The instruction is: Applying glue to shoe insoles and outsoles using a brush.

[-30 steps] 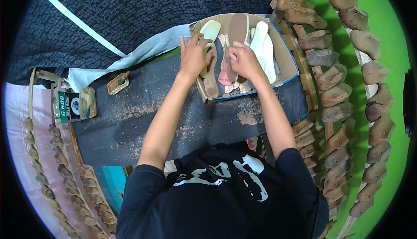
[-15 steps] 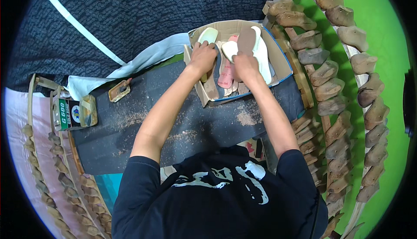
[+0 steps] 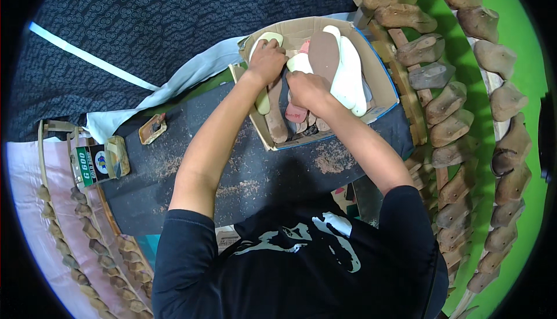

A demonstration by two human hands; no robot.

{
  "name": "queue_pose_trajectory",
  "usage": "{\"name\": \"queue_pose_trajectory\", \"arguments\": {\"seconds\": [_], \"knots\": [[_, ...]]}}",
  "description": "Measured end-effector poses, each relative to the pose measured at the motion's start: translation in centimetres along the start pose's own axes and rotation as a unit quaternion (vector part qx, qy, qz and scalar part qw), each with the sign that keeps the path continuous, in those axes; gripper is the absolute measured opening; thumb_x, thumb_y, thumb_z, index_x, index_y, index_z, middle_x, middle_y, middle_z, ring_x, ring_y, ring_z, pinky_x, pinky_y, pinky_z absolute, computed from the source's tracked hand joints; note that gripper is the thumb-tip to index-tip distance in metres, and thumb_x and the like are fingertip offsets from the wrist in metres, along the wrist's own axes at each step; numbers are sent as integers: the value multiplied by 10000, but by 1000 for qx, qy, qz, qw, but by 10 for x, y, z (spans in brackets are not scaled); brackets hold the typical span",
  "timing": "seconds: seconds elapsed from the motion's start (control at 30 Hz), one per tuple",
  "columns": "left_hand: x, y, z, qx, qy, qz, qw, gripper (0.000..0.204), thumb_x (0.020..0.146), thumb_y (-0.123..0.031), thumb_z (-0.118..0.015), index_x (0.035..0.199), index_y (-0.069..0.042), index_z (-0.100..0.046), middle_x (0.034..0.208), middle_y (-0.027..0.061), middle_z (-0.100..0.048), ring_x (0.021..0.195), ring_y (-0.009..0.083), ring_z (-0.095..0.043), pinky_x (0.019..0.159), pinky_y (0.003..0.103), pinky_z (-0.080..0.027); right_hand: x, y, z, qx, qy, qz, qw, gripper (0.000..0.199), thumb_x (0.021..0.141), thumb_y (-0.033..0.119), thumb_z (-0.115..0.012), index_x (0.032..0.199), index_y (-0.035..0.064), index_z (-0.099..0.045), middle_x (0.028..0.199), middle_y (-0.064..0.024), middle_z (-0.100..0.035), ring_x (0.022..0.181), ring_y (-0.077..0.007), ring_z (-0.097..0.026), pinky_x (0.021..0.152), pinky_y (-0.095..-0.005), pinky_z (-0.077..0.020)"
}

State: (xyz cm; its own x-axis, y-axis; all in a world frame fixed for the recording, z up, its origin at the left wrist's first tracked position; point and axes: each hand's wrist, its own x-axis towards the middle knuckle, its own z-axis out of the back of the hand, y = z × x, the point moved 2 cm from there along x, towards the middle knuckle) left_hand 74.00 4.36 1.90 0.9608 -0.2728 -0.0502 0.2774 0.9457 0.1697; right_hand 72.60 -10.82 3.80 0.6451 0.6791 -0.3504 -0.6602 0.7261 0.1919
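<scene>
An open cardboard box (image 3: 380, 90) stands on the dark worktop, holding several shoe insoles. My left hand (image 3: 268, 64) is at the box's left side, its fingers curled over a pale yellow-green insole (image 3: 274, 36). My right hand (image 3: 307, 91) is closed at the lower end of a cream insole (image 3: 300, 62); its fingertips are partly hidden. A brown insole (image 3: 324, 56) leans just beyond that hand, against white insoles (image 3: 350, 75). Below and between my hands lie a pink piece (image 3: 295, 113) and a tan-brown insole (image 3: 277, 119).
The dark worktop (image 3: 191, 145) is strewn with shavings. A small tray-like holder (image 3: 152, 129) and a cut-open can (image 3: 104, 160) sit at the left. Racks of wooden shoe lasts (image 3: 452, 124) rise close on the right, with more lasts (image 3: 93, 243) at lower left.
My right hand has moved left from the brown insole to the cream one. The brown insole now leans free of it. My left hand stays on the yellow-green insole, and the view has shifted slightly.
</scene>
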Motion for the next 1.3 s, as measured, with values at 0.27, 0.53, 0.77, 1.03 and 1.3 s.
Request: {"name": "queue_pose_trajectory", "arguments": {"seconds": [0.27, 0.53, 0.77, 1.03, 1.3], "knots": [[2, 0, 2, 42, 6, 9, 999, 257, 910, -149, -657, 1094, -212, -824, 1189, -26, -755, 1269, 190, -596, 1073, 422, -409, 12, -3, -16, -9, -13, -60, 998, 331, 863, 131, -717, 1171, 11, -744, 1211, -189, -748, 1090, -350, -767, 900, -468, -625], [-3, -6, -4, 54, -18, 11, 998, 323, 939, -190, -650, 1240, -264, -743, 1134, -14, -747, 1204, 200, -595, 1009, 421, -405, 6, -12, -16, 53, -18, -42, 998, 537, 835, 204, -777, 1333, 50, -647, 1197, -193, -756, 1095, -379, -753, 907, -519, -618], [2, -4, -4, 99, -5, 3, 995, 328, 978, -223, -605, 1272, -308, -723, 1225, -3, -707, 1247, 239, -565, 1001, 498, -384, 16, -22, -36, 188, -120, -2, 975, 295, 909, 153, -703, 1148, -18, -715, 1092, -217, -783, 1021, -362, -779, 878, -466, -617], [-12, 9, 24, 12, 44, -44, 998, 333, 881, -190, -731, 1212, -226, -720, 1256, -11, -697, 1268, 236, -626, 1102, 496, -386, 57, -34, -76, 432, -65, -30, 899, 182, 925, 135, -707, 1003, -29, -694, 853, -237, -761, 717, -344, -774, 718, -423, -604], [-44, 31, 40, -370, -137, 191, 898, 606, 1040, -574, -584, 1244, -20, -719, 1163, 183, -751, 1039, 369, -737, 890, 465, -588, 6, -16, 4, 316, -342, 10, 885, 140, 889, 75, -647, 999, -1, -606, 903, -212, -715, 853, -408, -732, 748, -488, -580]]}}
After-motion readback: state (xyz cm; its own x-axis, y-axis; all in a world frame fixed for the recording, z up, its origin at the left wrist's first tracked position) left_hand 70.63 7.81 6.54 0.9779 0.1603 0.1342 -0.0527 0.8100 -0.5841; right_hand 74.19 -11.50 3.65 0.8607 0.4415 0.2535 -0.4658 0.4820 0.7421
